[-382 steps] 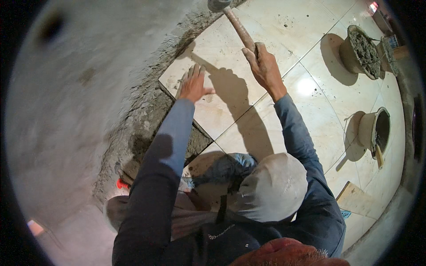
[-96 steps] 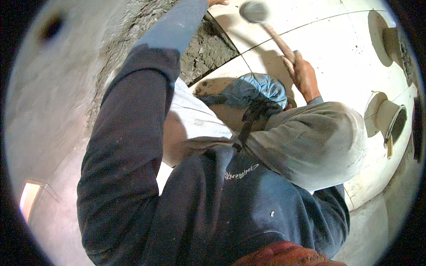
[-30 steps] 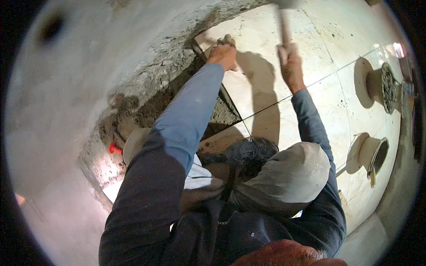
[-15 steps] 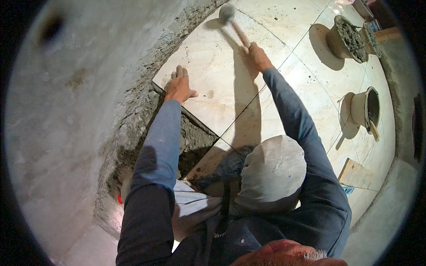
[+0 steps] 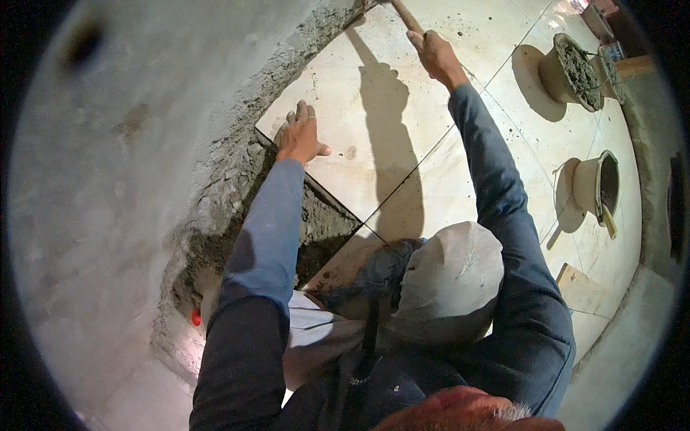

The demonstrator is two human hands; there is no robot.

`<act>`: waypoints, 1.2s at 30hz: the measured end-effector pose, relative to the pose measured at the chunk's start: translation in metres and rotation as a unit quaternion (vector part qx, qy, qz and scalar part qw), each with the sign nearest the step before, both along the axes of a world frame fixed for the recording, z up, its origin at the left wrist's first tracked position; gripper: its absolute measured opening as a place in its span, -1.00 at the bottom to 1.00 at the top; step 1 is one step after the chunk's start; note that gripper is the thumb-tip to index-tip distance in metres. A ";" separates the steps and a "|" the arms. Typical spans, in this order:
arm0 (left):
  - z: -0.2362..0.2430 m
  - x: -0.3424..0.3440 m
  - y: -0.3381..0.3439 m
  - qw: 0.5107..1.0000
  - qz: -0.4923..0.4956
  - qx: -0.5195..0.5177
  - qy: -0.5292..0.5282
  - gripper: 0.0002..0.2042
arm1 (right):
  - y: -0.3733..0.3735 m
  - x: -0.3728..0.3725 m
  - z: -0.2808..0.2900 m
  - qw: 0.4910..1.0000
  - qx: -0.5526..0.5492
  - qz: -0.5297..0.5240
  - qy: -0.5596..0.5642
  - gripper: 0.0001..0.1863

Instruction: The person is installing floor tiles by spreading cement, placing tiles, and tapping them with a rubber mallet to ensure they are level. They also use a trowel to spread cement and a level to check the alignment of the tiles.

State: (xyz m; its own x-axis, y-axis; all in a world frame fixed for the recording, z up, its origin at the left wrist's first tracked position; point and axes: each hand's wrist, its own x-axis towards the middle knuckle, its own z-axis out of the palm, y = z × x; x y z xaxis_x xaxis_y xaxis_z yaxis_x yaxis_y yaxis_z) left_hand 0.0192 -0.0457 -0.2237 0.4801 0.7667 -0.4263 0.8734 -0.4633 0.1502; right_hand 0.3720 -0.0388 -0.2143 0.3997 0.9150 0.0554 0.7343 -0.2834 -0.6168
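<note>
My left hand (image 5: 299, 138) rests with spread fingers on a large cream floor tile (image 5: 341, 176), near its corner by the wall. My right hand (image 5: 440, 59), raised above the tiles, is closed round the wooden handle of a mallet (image 5: 405, 16). The mallet's head is mostly cut off at the top edge of the picture; its shadow and my arm's shadow fall across the tile. Beside the tile's near edge lies a bed of rough grey mortar (image 5: 325, 221), partly hidden by my left forearm.
A rough plastered wall (image 5: 122, 208) rises on the left. At the right stand a bucket (image 5: 553, 70) heaped with grey mortar and another bucket (image 5: 585, 185) with a wooden-handled tool (image 5: 609, 223) in it. A wooden board (image 5: 581, 291) lies nearer. Laid tiles (image 5: 503, 158) spread between.
My right hand has moved up and to the right with the mallet, whose head has mostly left the top of the picture. The left hand stays on the tile; the whole view has shifted slightly.
</note>
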 end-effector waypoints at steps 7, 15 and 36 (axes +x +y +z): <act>-0.001 0.019 -0.002 0.999 -0.022 -0.009 -0.027 0.09 | -0.049 0.021 -0.070 0.992 0.025 -0.011 -0.121 -0.47; -0.006 -0.001 0.003 1.000 -0.016 0.015 -0.017 0.11 | -0.079 -0.048 -0.029 0.996 0.078 -0.045 -0.002 -0.54; -0.002 0.000 0.000 1.000 -0.016 0.012 -0.004 0.08 | -0.168 -0.039 0.024 0.990 0.104 -0.097 0.007 -0.56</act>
